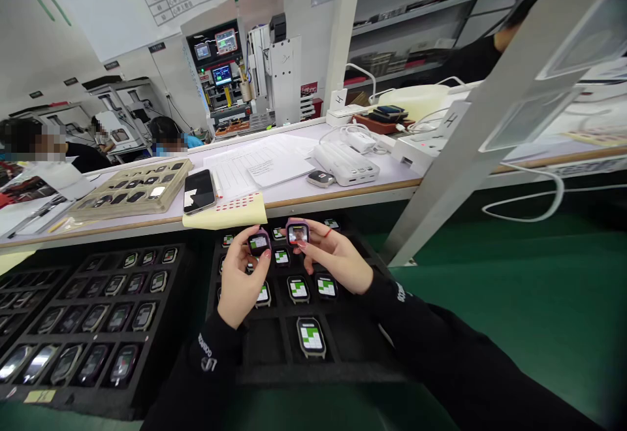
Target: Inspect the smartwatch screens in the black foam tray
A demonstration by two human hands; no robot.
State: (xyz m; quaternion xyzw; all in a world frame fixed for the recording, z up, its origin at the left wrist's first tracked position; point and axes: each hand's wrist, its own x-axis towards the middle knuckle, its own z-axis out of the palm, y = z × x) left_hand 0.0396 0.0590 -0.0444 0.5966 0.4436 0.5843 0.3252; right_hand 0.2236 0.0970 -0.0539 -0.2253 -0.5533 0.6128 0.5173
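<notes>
My left hand is closed on a purple-rimmed smartwatch, thumb at its lower right edge and fingers round its left side. A second purple smartwatch is gripped in my right hand, with my thumb at the bottom of its lit screen, which shows a picture. Both watches are held above a black foam tray. Smartwatches with green and white screens sit in its slots, among them a light-rimmed watch in the front row. My left hand hides part of the tray's left side.
Another black tray with rows of watches lies at left. On the bench edge above are a phone, a beige tray of watches, papers and a white charger box. A slanted metal post stands at right. Other people sit beyond the bench.
</notes>
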